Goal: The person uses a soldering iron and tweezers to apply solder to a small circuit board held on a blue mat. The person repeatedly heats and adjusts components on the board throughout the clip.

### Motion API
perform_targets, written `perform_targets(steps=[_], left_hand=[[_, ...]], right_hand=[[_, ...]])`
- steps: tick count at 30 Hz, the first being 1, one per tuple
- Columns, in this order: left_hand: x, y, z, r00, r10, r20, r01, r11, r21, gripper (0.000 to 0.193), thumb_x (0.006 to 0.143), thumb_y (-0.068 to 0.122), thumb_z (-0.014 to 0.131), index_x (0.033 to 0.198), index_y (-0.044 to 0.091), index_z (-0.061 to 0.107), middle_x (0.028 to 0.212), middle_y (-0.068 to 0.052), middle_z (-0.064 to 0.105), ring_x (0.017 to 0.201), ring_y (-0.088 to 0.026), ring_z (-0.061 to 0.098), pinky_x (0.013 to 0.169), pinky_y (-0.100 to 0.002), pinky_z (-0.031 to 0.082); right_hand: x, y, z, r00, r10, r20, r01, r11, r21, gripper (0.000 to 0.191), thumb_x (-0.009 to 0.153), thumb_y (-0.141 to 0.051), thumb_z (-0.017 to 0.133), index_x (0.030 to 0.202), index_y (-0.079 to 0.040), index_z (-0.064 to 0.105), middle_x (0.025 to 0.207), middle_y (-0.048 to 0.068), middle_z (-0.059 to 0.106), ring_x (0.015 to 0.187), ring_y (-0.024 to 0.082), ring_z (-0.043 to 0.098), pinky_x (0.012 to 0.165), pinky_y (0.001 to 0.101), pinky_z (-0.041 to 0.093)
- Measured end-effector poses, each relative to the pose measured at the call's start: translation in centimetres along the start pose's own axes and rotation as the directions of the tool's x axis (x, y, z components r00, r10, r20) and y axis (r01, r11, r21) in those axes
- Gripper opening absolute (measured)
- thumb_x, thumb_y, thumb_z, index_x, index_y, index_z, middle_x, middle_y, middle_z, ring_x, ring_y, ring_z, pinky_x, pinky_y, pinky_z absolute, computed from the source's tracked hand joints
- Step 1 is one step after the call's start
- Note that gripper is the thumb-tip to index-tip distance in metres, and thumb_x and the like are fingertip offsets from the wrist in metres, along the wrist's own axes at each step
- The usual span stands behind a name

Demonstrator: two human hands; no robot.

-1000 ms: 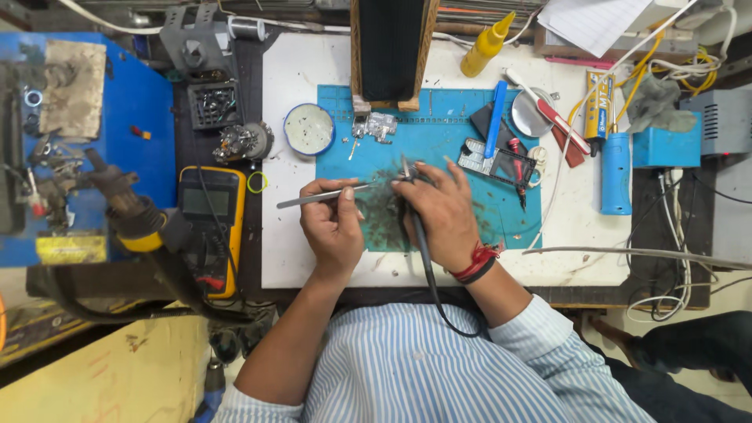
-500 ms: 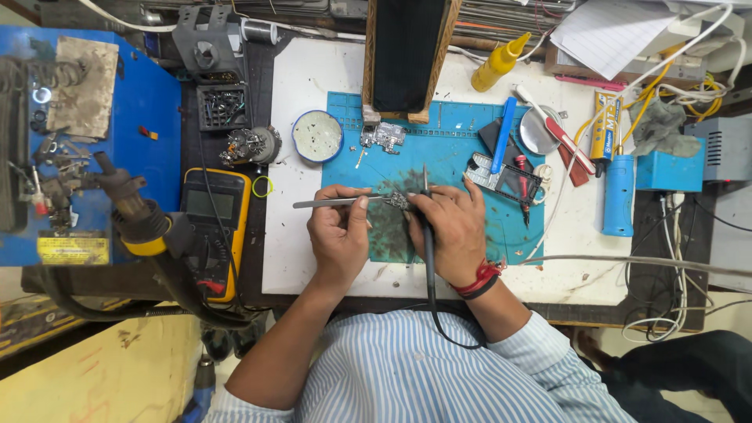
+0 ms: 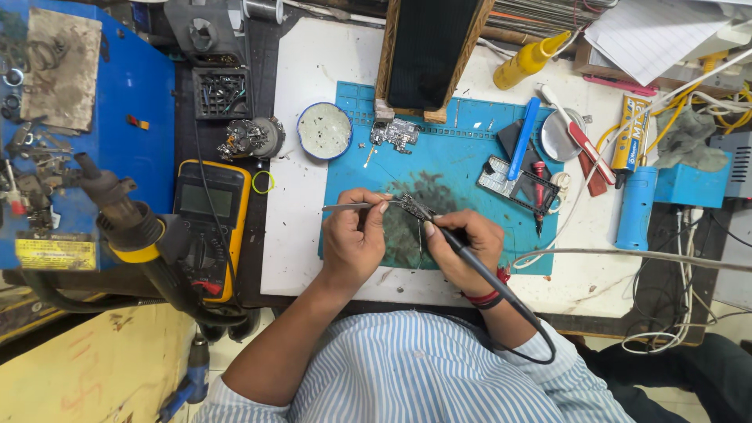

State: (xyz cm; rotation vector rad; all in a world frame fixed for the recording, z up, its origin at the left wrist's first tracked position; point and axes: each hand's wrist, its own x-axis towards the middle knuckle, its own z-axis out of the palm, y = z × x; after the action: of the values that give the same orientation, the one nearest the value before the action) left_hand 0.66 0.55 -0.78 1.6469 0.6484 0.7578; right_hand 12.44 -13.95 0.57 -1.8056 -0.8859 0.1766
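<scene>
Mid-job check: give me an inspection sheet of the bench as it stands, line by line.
Surface: blue work mat on a white bench top; dark stains at the mat's middle.
Job's things: small circuit board on the mat; tweezers in the left hand, soldering iron in the right.
Clutter: round tin, yellow bottle, blue-handled tool, loose board.
Grippers: left hand pinches the tweezers; right hand grips the iron, tip at the board.
Cables: iron's black lead loops over the person's right forearm; white and yellow wires at the bench's right side.
Surroundings: yellow multimeter, blue station, black stand.
</scene>
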Motion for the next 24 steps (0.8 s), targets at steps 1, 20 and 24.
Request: perform_targets(steps=[1,20,24], left_hand=[[0.00,0.08,-0.04,1.000,0.008,0.010,-0.008,1.000,0.002,0.011,0.102,0.000,0.064,0.109,0.001,0.056,0.102,-0.011,0.078,0.071,-0.008,0.069,0.062,-0.023,0.055],[-0.06,0.13,-0.12,0.999,0.019,0.029,-0.020,0.999,0.028,0.012,0.102,0.002,0.064,0.110,0.001,0.055,0.105,-0.012,0.078,0.079,-0.011,0.074,0.069,-0.024,0.059],[-0.09,0.11,-0.16,0.999,0.035,0.029,-0.035,0.999,0.021,0.012,0.103,0.002,0.064,0.111,0.001,0.054,0.105,-0.012,0.077,0.082,-0.012,0.075,0.071,-0.024,0.060]], right_hand=[[0.06,-0.04,-0.03,1.000,0.017,0.011,-0.017,1.000,0.010,0.013,0.086,-0.003,0.080,0.092,-0.002,0.068,0.074,0.004,0.069,0.060,0.007,0.061,0.056,0.0228,0.045],[0.89,-0.80,-0.04,0.996,0.029,0.079,-0.028,0.999,-0.017,0.012,0.084,-0.002,0.080,0.091,-0.002,0.070,0.072,0.005,0.069,0.059,0.007,0.060,0.054,0.0227,0.044],[0.95,-0.79,0.05,0.997,0.022,0.070,-0.023,1.000,0.008,0.012,0.085,-0.002,0.079,0.092,-0.002,0.070,0.075,0.005,0.070,0.061,0.006,0.062,0.055,0.0223,0.045]])
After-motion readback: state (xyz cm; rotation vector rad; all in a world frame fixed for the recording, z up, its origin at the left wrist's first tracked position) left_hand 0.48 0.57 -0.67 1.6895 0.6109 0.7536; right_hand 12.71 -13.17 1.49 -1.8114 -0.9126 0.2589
